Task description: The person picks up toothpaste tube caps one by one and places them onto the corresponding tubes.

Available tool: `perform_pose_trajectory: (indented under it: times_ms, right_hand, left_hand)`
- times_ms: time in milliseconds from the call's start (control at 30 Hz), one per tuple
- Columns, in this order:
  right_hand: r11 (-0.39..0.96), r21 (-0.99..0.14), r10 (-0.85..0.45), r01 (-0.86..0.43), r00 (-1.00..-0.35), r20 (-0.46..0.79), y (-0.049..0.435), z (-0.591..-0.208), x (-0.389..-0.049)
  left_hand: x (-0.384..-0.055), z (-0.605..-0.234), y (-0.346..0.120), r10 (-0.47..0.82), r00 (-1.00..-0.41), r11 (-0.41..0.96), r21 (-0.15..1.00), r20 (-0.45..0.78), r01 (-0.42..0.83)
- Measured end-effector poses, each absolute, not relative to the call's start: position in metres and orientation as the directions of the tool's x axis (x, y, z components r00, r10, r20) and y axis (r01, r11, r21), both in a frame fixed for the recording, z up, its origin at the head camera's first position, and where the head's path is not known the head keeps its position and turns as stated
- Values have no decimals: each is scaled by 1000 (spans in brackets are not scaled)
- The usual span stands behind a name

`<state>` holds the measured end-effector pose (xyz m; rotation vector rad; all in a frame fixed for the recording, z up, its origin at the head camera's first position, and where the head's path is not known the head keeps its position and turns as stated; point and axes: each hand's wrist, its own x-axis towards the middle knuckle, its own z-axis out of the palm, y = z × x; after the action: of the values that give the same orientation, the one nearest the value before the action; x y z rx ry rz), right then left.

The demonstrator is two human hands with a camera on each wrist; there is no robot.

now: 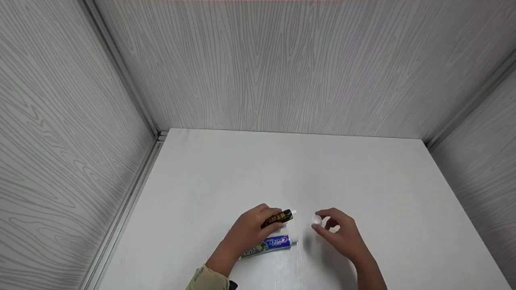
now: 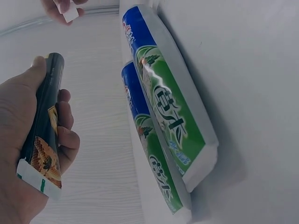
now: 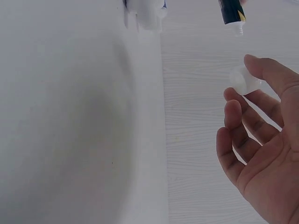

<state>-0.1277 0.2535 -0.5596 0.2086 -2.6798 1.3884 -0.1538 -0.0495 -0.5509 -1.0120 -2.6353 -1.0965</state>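
Note:
My left hand (image 1: 250, 227) grips a black toothpaste tube (image 1: 281, 217) with gold lettering, held above the table. Its bare white nozzle (image 3: 238, 29) points right, toward the other hand. Between thumb and fingertip, my right hand (image 1: 340, 231) pinches a white cap (image 3: 245, 81), a short gap away from that nozzle. The left wrist view shows a honeycomb picture near the black tube's flat white end. Beside and below the left hand lie two blue and green toothpaste tubes (image 2: 173, 93), side by side; in the head view the hand partly hides them.
The white table (image 1: 242, 169) has grey wood-grain panels on its left, right and back (image 1: 258, 68). White caps (image 3: 145, 14) on the lying tubes point right, near the space between the hands.

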Motion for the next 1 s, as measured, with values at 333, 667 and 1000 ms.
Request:
perform_pose_trajectory:
  times_ms: [333, 667, 1000]
  right_hand:
    - [549, -819, -74, -165, -986, 148, 248, -557, -128]
    - [504, -843, -110, -187, -982, 152, 243, -553, -127]
    - [492, -841, -139, -226, -974, 180, 241, -549, -128]
  left_hand:
    - [-151, -552, -46, 548, -756, 514, 569, 357, 641]
    - [-150, -551, -45, 572, -726, 490, 550, 383, 676]
    - [-148, -545, -42, 598, -724, 471, 580, 345, 665]
